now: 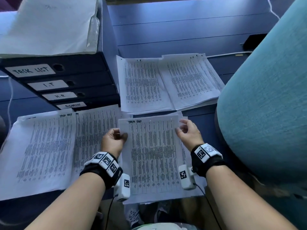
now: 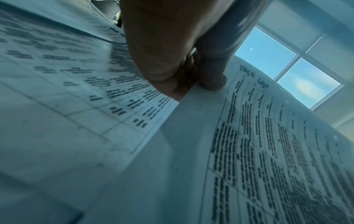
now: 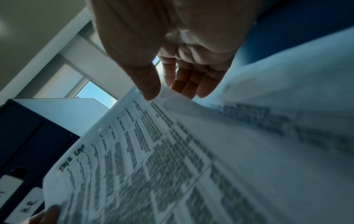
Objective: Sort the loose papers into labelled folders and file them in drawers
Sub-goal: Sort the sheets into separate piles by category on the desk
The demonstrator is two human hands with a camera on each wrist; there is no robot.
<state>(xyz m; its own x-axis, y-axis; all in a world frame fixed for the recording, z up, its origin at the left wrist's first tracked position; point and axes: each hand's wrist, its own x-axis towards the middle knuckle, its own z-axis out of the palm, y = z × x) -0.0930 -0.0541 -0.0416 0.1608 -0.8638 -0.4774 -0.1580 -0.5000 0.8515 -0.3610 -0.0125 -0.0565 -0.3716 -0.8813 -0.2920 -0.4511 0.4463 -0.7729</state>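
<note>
A printed sheet headed "TASK LIST" point(image 1: 152, 156) is lifted over a pile of loose papers point(image 1: 191, 193) in front of me. My left hand point(image 1: 122, 135) pinches its left edge; the thumb point(image 2: 212, 81) lies on top and the fingers are underneath. At the sheet's point(image 3: 134, 151) upper right edge, my right hand point(image 1: 180, 128) pinches it between thumb point(image 3: 149, 91) and fingers point(image 3: 191, 86). Sorted piles lie around: a "TASK LIST" pile point(image 1: 41, 146) at the left, an "I.T" pile point(image 1: 141, 83) and an "H.R" pile point(image 1: 187, 80) beyond.
Dark binder folders labelled TASK LIST point(image 1: 31, 70), I.T point(image 1: 48, 84), H.R point(image 1: 59, 96) and ADMIN point(image 1: 72, 105) are stacked at the left, with white papers point(image 1: 46, 25) on top. A teal chair point(image 1: 265, 105) fills the right side. A further sheet pile point(image 1: 98, 130) lies by my left hand.
</note>
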